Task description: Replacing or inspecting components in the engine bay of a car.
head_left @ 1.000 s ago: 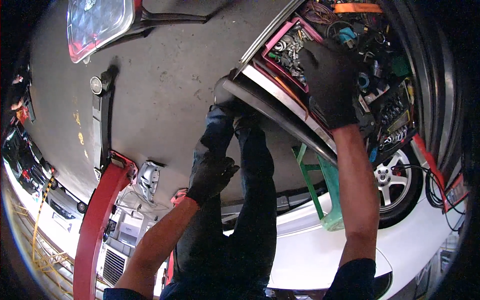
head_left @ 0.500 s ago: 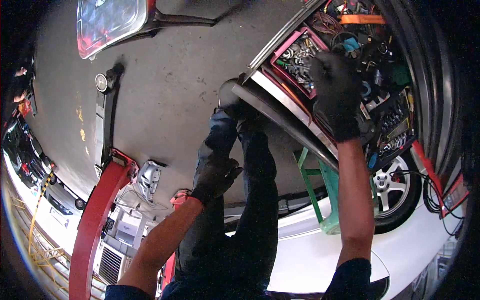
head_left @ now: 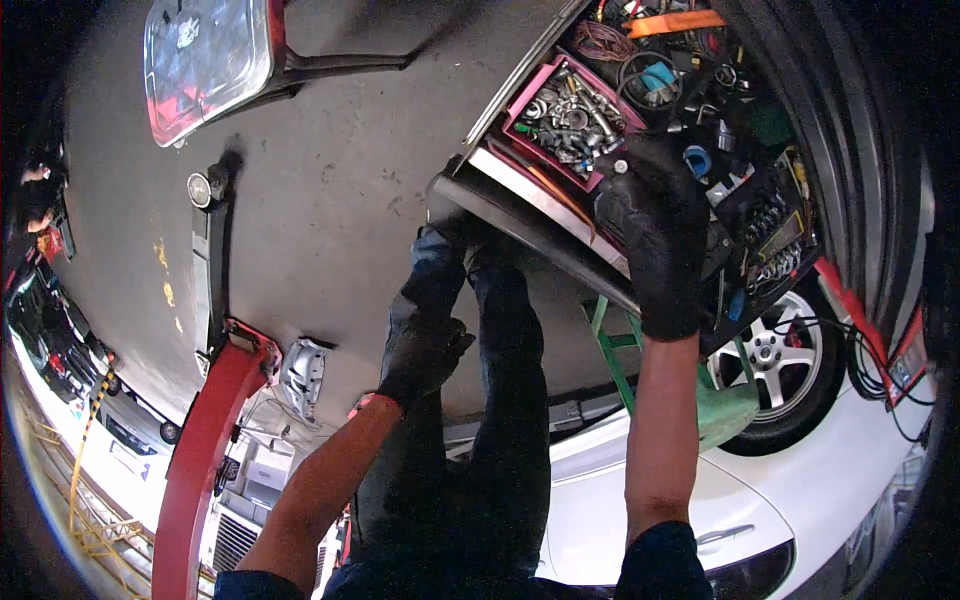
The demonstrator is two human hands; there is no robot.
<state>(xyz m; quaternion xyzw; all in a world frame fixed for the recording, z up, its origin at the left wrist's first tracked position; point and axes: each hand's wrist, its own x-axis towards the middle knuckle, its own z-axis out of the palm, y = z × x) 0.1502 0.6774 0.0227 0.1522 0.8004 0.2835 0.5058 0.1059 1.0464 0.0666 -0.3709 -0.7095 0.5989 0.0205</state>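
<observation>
**Small silver metal piece at the right fingertips, beside a pink tray of hardware**

Right hand (head_left: 655, 235): black-gloved, fingers bent; I read thumb and fingertips as pinching one small, round-ended silver metal piece (head_left: 621, 167), though the dark glove hides the exact grip. The piece sits just beside the lower right corner of a pink rectangular tray (head_left: 532, 92).

Left hand (head_left: 425, 358): black-gloved, fingers curled loosely inward, over the wearer's dark-trousered legs (head_left: 510, 400). I cannot tell whether anything lies inside the curl.

Contents of the pink tray: loose silver metal fittings (head_left: 575, 115), heaped, with a green bit among them.

Around the tray, in an open metal compartment with a pale front edge (head_left: 540, 195): a coil of reddish-brown wire (head_left: 605, 42); a flat orange strap (head_left: 675, 23); a bright blue ring-shaped part (head_left: 697, 160), near the right hand; a row of silver wrenches in a dark holder (head_left: 772, 265).

Farther out, I list: a green stand (head_left: 725, 415) below the compartment; a pale five-spoke wheel (head_left: 768, 355) on a white car (head_left: 690, 500); a red steel beam (head_left: 205, 470) at left; a red-rimmed stool with a shiny top (head_left: 210, 65); grey floor (head_left: 330, 180).
</observation>
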